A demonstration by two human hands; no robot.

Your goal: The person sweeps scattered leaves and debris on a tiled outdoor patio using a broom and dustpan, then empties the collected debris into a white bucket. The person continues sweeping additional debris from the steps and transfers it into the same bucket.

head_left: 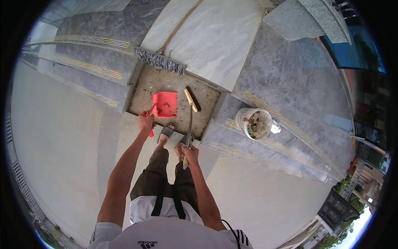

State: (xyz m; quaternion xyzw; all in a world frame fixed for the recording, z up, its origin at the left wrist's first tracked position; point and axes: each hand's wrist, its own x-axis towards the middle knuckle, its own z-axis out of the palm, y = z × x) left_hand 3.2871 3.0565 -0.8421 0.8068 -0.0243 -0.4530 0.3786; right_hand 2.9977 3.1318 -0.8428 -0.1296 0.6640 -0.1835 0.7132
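My left hand (146, 122) is closed round the handle of a red dustpan (167, 104). The pan lies over a square of rough, dirty ground in front of my feet, with dark bits of debris in it. My right hand (190, 155) grips the stick of a hand brush (190, 99). Its pale wooden head with dark bristles is just right of the dustpan, apart from it. Dark crumbs are scattered over the recessed dirty ground (207, 90) around both tools.
A white bucket (243, 120) part-filled with grey debris stands on the grey stone steps at right. A grey string mop (161, 61) with a long wooden handle rests at the far edge of the recess, against a pale stone slab (219, 37). Patterned steps (89, 68) rise at left.
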